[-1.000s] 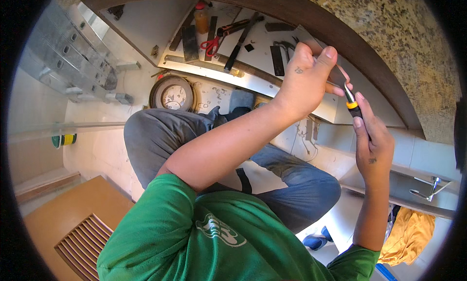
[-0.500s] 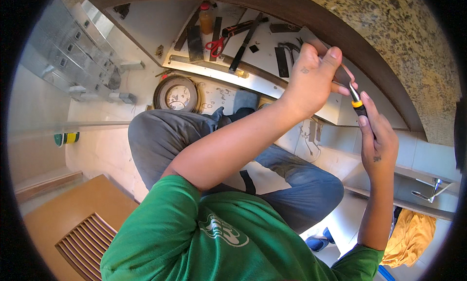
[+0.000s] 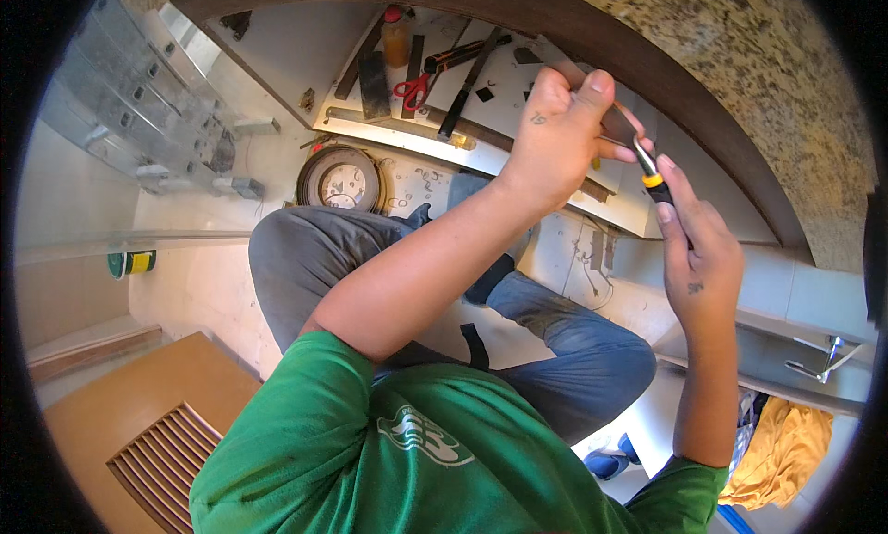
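Observation:
My left hand (image 3: pixel 548 141) is raised in front of the open cabinet, thumb and fingers closed on a thin, flat brownish strip (image 3: pixel 617 125). One end of this strip sticks out above my knuckles. Closed around a hand tool (image 3: pixel 654 181) with a black-and-yellow handle is my right hand (image 3: pixel 701 252). The tool's shiny, narrow metal tip meets the strip's near end beside my left fingertips; its exact shape is too small to make out. My left hand covers part of the cabinet floor behind it.
On the cabinet floor (image 3: pixel 435 122) lie red-handled scissors (image 3: pixel 411 92), a long dark bar (image 3: pixel 469 85), dark strips and a bottle (image 3: pixel 396 39). A coiled brown band (image 3: pixel 310 178) rests on the floor. Granite counter (image 3: pixel 740 81) overhangs the cabinet; a ladder (image 3: pixel 139 90) stands left.
Both hands have shifted left together, keeping the strip and the tool in their grip. A claw-shaped tool in the cabinet is now hidden behind my left hand.

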`<action>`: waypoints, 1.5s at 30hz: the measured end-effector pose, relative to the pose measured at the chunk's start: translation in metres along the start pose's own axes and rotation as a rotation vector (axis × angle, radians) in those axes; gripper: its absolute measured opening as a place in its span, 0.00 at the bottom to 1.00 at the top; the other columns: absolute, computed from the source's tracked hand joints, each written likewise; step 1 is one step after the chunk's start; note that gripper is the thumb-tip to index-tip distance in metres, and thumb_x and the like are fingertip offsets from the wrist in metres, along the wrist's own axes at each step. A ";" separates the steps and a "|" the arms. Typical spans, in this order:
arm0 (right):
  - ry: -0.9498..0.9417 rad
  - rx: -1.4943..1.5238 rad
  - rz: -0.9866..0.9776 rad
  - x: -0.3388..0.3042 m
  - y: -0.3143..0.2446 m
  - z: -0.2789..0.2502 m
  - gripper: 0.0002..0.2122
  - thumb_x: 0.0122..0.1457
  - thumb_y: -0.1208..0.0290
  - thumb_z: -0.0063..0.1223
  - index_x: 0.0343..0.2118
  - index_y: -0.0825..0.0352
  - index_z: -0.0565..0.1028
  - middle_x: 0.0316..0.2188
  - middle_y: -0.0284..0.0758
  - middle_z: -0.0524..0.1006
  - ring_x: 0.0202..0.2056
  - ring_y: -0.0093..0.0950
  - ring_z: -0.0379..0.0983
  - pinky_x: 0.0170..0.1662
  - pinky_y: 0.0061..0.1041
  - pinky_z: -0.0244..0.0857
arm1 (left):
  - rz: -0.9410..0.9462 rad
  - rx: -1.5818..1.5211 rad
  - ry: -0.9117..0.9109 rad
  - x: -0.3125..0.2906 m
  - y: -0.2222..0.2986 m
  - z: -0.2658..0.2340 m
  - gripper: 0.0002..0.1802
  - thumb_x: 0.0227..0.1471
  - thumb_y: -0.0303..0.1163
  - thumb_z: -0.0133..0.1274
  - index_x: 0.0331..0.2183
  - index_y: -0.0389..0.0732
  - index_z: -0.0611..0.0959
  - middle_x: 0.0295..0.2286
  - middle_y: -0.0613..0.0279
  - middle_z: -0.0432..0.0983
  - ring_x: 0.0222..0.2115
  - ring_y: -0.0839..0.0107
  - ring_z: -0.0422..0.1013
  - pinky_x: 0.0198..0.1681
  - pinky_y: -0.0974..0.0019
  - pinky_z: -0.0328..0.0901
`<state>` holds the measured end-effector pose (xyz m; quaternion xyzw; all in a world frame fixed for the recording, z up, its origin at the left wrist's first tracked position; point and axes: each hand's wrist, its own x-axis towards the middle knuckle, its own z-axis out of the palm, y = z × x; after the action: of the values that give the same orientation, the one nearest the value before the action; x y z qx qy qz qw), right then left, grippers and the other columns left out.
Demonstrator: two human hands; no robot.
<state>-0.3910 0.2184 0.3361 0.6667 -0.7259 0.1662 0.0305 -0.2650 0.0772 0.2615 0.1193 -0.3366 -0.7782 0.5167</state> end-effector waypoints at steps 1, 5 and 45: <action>0.040 0.002 -0.006 0.001 0.000 0.001 0.22 0.62 0.70 0.57 0.59 0.43 0.75 0.20 0.37 0.68 0.20 0.32 0.66 0.28 0.32 0.65 | -0.020 0.009 0.029 0.001 0.000 -0.001 0.23 0.67 0.46 0.47 0.39 0.31 0.71 0.31 0.43 0.79 0.30 0.56 0.81 0.29 0.61 0.77; 0.050 0.000 -0.040 0.005 -0.001 0.002 0.22 0.62 0.69 0.58 0.59 0.43 0.75 0.19 0.37 0.68 0.20 0.33 0.66 0.27 0.33 0.64 | -0.034 -0.018 0.019 0.000 0.001 -0.003 0.24 0.66 0.47 0.48 0.39 0.30 0.72 0.29 0.45 0.80 0.32 0.55 0.81 0.30 0.61 0.78; -0.008 0.054 0.068 -0.013 0.009 0.002 0.22 0.64 0.72 0.55 0.61 0.49 0.74 0.22 0.38 0.71 0.23 0.27 0.68 0.31 0.28 0.66 | -0.081 0.001 -0.002 -0.004 -0.013 0.005 0.22 0.67 0.46 0.47 0.43 0.36 0.64 0.30 0.46 0.79 0.30 0.60 0.80 0.29 0.65 0.76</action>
<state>-0.3978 0.2308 0.3292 0.6429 -0.7435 0.1843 0.0040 -0.2760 0.0857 0.2562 0.1321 -0.3323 -0.7985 0.4843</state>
